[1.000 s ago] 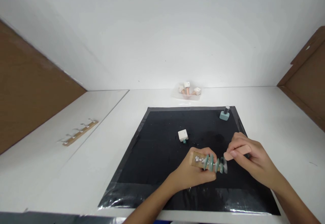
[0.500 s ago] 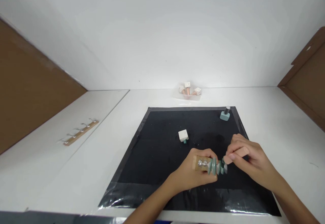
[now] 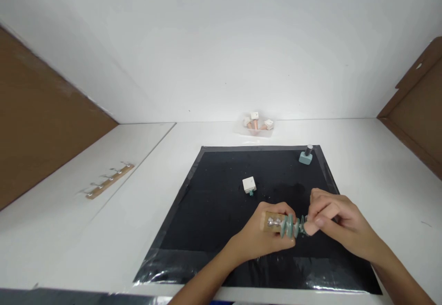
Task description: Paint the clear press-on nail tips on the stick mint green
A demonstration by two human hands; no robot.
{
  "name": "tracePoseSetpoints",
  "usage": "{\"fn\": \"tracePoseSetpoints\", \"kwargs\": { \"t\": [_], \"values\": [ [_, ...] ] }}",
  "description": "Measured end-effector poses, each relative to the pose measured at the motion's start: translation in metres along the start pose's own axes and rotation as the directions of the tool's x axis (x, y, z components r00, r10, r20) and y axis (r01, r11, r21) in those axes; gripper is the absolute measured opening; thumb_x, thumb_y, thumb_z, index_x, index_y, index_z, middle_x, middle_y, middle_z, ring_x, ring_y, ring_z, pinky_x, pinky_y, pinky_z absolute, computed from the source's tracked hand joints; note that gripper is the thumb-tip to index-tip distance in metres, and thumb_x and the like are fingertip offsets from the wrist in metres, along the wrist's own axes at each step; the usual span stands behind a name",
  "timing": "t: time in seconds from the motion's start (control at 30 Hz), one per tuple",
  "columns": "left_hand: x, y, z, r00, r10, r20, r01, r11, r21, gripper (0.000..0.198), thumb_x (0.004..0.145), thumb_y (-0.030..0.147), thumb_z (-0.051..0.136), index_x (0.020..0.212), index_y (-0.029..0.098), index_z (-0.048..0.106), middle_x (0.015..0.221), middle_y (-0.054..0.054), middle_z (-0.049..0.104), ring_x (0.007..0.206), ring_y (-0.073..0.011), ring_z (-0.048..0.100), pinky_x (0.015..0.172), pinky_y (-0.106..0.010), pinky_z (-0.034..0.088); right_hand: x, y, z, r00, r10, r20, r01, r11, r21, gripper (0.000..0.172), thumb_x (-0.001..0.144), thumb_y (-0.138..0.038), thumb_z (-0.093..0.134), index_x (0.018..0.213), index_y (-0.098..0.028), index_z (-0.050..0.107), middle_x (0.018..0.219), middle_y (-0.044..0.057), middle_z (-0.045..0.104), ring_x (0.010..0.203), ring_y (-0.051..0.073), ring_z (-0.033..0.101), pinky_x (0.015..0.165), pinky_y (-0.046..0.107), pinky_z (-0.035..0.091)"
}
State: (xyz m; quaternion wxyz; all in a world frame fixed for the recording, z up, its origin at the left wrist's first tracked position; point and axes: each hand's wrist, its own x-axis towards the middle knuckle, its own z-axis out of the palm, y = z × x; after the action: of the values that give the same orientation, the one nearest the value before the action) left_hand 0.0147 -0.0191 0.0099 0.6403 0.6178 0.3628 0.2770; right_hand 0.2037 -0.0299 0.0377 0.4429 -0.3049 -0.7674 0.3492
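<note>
My left hand (image 3: 257,233) is closed around a wooden nail-tip stand (image 3: 268,221), held end-on, with silver metal holders along it. Several teal false nails (image 3: 289,225) stand in a row from it toward the right. My right hand (image 3: 340,217) pinches a peach-coloured nail polish cap (image 3: 317,222) between thumb and fingers. The cap's lower end is right at the far nails; its brush is hidden or too small to make out. An uncapped white, square nail polish bottle (image 3: 249,184) with a teal neck rests on the black mat (image 3: 214,203), beyond my left hand.
A teal bottle with a silver cap (image 3: 305,157) stands at the mat's back right corner. Behind the mat, a clear plastic tray (image 3: 255,132) holds several white bottles with peach caps. Another wooden stand with metal holders (image 3: 109,182) lies at left. Brown boards flank the white table.
My right hand has turned the peach cap and shifted its lower end slightly down and right at the far nails. My left hand and the stand have barely moved.
</note>
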Motion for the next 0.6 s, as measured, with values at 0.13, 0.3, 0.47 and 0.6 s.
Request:
{"fn": "tracePoseSetpoints", "kwargs": {
  "t": [0.13, 0.3, 0.47, 0.6],
  "values": [
    [0.0, 0.003, 0.0, 0.998, -0.053, -0.027, 0.053, 0.999, -0.013, 0.017, 0.053, 0.005, 0.059, 0.065, 0.016, 0.054, 0.055, 0.006, 0.05, 0.05, -0.0067, 0.04, 0.047, -0.018, 0.031, -0.001, 0.002, 0.001, 0.998, 0.023, -0.064, -0.028, 0.996, -0.088, 0.021, 0.091, -0.017, 0.053, 0.071, -0.023, 0.056, 0.069, -0.001, 0.066, 0.059, 0.013, 0.054, 0.054, 0.028, 0.042],
    [0.0, 0.0, 0.0, 0.997, -0.039, -0.066, 0.038, 0.999, -0.021, 0.015, 0.055, 0.008, 0.056, 0.067, 0.016, 0.053, 0.054, 0.006, 0.048, 0.048, -0.0061, 0.039, 0.046, -0.018, 0.03, -0.003, 0.006, 0.001, 0.972, 0.055, -0.227, -0.099, 0.978, -0.184, 0.021, 0.09, -0.021, 0.055, 0.071, -0.024, 0.062, 0.072, -0.001, 0.067, 0.064, 0.014, 0.059, 0.057, 0.026, 0.045],
    [0.006, -0.006, -0.001, 0.989, -0.079, -0.124, 0.054, 0.98, -0.194, 0.016, 0.064, 0.024, 0.061, 0.069, 0.019, 0.047, 0.045, 0.01, 0.043, 0.038, -0.0055, 0.039, 0.043, -0.02, 0.031, 0.0, 0.002, 0.002, 0.924, 0.145, -0.354, -0.2, 0.972, -0.124, 0.026, 0.087, -0.044, 0.057, 0.076, -0.024, 0.068, 0.068, 0.001, 0.069, 0.059, 0.015, 0.063, 0.054, 0.026, 0.05],
    [0.012, -0.009, -0.003, 0.974, -0.088, -0.21, 0.008, 0.935, -0.354, 0.03, 0.064, 0.036, 0.069, 0.068, 0.018, 0.045, 0.049, 0.009, 0.046, 0.036, -0.0032, 0.037, 0.044, -0.021, 0.031, 0.002, 0.003, 0.003, 0.888, 0.284, -0.362, -0.304, 0.953, 0.002, 0.03, 0.079, -0.053, 0.063, 0.078, -0.024, 0.071, 0.072, 0.003, 0.072, 0.064, 0.017, 0.067, 0.056, 0.027, 0.054]
  ]
}}
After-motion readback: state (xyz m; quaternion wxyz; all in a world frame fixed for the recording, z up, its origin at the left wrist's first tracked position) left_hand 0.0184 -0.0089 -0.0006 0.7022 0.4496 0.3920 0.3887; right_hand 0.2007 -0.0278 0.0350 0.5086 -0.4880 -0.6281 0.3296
